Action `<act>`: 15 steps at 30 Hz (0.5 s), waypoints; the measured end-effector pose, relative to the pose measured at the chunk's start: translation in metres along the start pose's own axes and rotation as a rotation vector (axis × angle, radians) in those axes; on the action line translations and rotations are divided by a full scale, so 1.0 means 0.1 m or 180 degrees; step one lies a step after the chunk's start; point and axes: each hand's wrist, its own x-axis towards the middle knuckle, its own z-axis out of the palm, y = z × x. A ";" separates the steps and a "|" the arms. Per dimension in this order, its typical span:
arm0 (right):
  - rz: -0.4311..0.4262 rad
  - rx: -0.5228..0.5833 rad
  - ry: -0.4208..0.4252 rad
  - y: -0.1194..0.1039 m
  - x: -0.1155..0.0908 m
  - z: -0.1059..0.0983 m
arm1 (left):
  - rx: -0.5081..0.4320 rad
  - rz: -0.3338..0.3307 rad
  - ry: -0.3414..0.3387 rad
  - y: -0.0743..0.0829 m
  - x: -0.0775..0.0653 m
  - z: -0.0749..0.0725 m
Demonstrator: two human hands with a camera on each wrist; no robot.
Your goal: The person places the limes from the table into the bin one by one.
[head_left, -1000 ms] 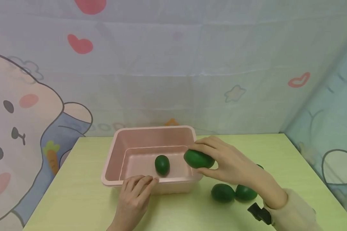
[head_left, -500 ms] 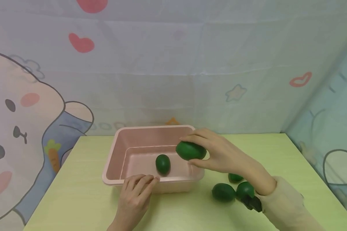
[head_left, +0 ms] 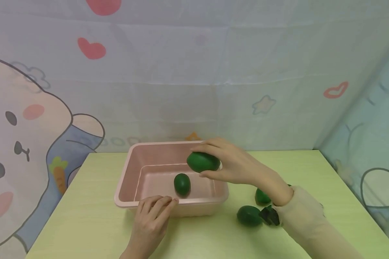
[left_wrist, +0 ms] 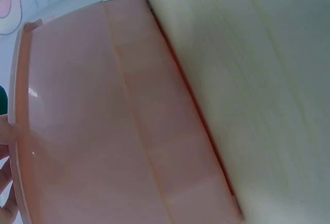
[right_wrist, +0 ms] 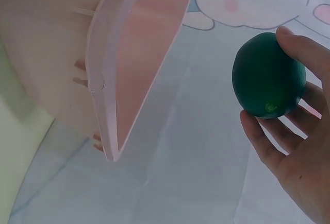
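"Right hand [head_left: 230,163], head view?"

"Pinching a smooth dark-green oval fruit [head_left: 202,162] above a pale-pink rectangular plastic tub [head_left: 197,209]. Inside lies a second green fruit [head_left: 182,185]. Left hand [head_left: 150,223] rests on the near rim."

"Left wrist view?"

"Fingers at the rim; gripping or not, I cannot tell."

"Right wrist view?"

"Fruit between thumb and fingertips, apart from the tub."

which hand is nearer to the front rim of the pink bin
Left. The left hand touches the front rim; the right hand is apart from it, higher, toward the right side of the pink bin, holding a green fruit.
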 end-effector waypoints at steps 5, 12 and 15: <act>0.0036 -0.0056 -0.0050 0.02 0.07 0.02 | -0.0014 -0.0017 -0.0023 0.00 -0.01 0.00; -0.0001 -0.0155 -0.0152 0.05 0.16 0.09 | -0.0010 -0.0013 -0.0026 0.01 0.00 0.00; 0.0002 -0.0158 -0.0141 0.06 0.19 0.13 | -0.0014 -0.0011 -0.0031 0.01 0.00 -0.01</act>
